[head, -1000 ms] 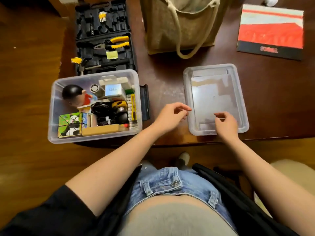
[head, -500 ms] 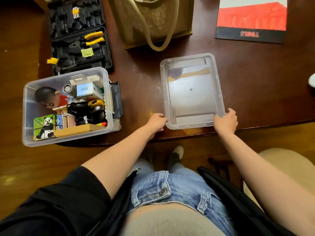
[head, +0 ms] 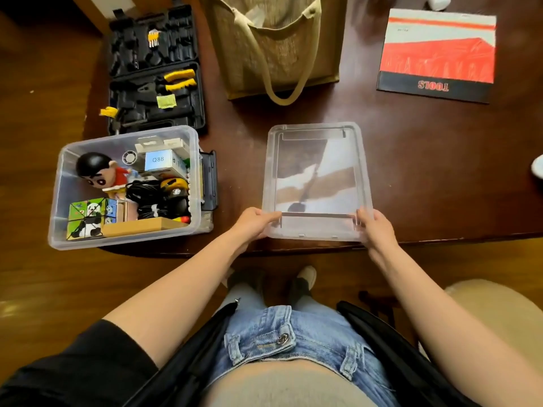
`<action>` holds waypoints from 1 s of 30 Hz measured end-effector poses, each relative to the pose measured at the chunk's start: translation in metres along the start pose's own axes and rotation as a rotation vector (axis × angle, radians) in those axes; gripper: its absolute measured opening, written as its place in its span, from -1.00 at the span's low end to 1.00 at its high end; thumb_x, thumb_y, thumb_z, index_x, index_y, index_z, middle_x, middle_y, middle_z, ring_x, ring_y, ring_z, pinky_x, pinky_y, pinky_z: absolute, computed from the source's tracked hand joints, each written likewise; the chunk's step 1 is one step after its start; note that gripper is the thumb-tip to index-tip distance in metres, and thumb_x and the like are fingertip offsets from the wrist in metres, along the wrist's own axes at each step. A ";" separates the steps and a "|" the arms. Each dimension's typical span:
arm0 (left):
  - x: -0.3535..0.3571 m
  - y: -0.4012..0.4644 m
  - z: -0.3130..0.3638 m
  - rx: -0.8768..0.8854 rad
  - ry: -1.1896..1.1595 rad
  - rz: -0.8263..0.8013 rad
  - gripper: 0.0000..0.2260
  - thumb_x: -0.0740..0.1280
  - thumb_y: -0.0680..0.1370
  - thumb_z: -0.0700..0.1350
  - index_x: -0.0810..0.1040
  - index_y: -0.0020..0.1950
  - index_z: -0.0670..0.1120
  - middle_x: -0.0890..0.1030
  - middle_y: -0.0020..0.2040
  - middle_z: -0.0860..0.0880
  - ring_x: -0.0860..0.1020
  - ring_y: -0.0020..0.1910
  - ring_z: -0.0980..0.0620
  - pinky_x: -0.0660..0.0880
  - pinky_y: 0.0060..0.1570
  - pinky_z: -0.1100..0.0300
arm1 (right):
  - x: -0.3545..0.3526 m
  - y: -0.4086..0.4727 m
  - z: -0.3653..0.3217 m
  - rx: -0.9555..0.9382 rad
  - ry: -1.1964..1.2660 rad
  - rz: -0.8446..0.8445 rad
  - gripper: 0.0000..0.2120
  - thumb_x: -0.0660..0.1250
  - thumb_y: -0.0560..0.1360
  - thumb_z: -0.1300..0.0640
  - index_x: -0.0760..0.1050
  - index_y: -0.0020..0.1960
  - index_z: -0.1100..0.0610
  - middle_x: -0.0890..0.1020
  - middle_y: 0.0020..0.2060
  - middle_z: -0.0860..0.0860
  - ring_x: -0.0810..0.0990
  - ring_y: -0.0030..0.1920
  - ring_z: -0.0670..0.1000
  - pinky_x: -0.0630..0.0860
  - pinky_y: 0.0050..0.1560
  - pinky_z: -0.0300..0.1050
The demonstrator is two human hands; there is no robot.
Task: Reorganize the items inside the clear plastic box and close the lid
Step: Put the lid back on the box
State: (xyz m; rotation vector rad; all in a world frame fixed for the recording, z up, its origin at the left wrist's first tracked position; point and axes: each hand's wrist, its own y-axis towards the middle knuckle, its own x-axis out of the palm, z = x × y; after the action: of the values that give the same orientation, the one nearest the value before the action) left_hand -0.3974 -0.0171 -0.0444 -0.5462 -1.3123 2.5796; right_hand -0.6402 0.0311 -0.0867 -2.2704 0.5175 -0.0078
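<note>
Lid: I see the clear rectangular plastic lid (head: 317, 180) lying on the dark brown wooden worktop (head: 426, 171), at its near edge, well apart from the box and to its right.
Left grip: my left hand (head: 252, 224) grips the lid's near left corner, thumb on top of the rim.
Right grip: my right hand (head: 376, 229) grips the lid's near right corner, fingers curled round the edge.
Box: the clear plastic box (head: 126, 186) stands open, left of the lid, partly overhanging the worktop edge.
Writing: a white carton (head: 160, 161) inside the box reads "Q88"; the red, white and black booklet (head: 437, 54) beyond the lid, far right, reads "TOOLS", upside down to me.
Box contents: a glossy black-haired cartoon figure in red (head: 100, 173), a panda-printed cube (head: 88, 215), coiled black cable (head: 152, 198), a flat tan cardboard piece (head: 141, 226).
Behind the box: a black moulded tool case (head: 155, 71), open, holding yellow-handled pliers (head: 179, 79).
Beyond the lid: a coarse woven tan tote bag (head: 276, 45) with rope-like handles.
</note>
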 end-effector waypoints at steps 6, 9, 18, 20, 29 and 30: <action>-0.019 -0.014 0.016 0.252 -0.353 0.070 -0.65 0.41 0.49 -0.01 0.50 0.20 -0.15 0.62 0.03 -0.07 0.63 -0.03 0.03 0.56 0.03 0.14 | -0.006 -0.011 0.008 0.085 0.403 -0.371 -0.84 0.24 0.56 0.19 0.48 0.13 0.08 0.66 -0.20 -0.01 0.68 -0.22 -0.09 0.61 -0.18 -0.24; -0.033 -0.027 0.026 0.331 -0.621 0.052 -0.84 0.36 0.54 -0.08 0.49 0.08 -0.10 0.67 -0.08 -0.09 0.68 -0.22 0.01 0.60 -0.22 0.24 | -0.004 -0.020 0.003 0.062 0.369 -0.501 -0.74 0.27 0.49 0.18 0.48 0.17 0.05 0.68 -0.24 -0.01 0.68 -0.25 -0.06 0.60 -0.23 -0.26; -0.079 -0.056 0.020 0.458 -1.091 0.198 -0.91 0.27 0.59 -0.15 0.53 0.04 -0.13 0.69 -0.22 -0.09 0.66 -0.33 0.01 0.59 -0.32 0.26 | 0.056 -0.041 -0.064 0.017 0.496 -0.547 -0.79 0.28 0.49 0.15 0.52 0.11 0.12 0.68 -0.29 -0.04 0.66 -0.33 -0.11 0.61 -0.28 -0.29; -0.093 -0.058 0.013 0.445 -1.218 0.253 -0.92 0.28 0.59 -0.17 0.52 0.05 -0.14 0.68 -0.24 -0.08 0.65 -0.35 0.02 0.58 -0.33 0.25 | 0.078 -0.049 -0.077 0.003 0.454 -0.585 -0.78 0.33 0.43 0.13 0.53 0.06 0.13 0.68 -0.26 -0.03 0.67 -0.29 -0.09 0.63 -0.27 -0.25; -0.161 -0.074 -0.039 0.454 -1.357 0.272 -0.90 0.27 0.56 -0.23 0.55 -0.09 -0.09 0.69 -0.15 -0.07 0.66 -0.24 0.04 0.60 -0.14 0.20 | 0.181 -0.084 -0.100 -0.222 -0.005 -0.695 -0.76 0.16 0.62 0.14 0.43 0.21 0.24 0.66 -0.11 0.06 0.68 -0.22 -0.02 0.60 -0.17 -0.14; -0.176 -0.076 -0.045 0.448 -1.357 0.294 -0.88 0.29 0.56 -0.17 0.61 -0.11 -0.05 0.69 -0.16 -0.05 0.65 -0.25 0.05 0.58 -0.15 0.19 | 0.192 -0.085 -0.101 -0.236 -0.019 -0.680 -0.76 0.16 0.62 0.14 0.44 0.21 0.23 0.66 -0.10 0.05 0.67 -0.22 -0.03 0.60 -0.20 -0.16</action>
State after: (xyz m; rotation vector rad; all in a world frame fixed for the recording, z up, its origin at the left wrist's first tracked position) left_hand -0.2179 0.0019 0.0346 1.4053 -0.7282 3.3569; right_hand -0.4499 -0.0596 0.0131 -2.5680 -0.2972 -0.2766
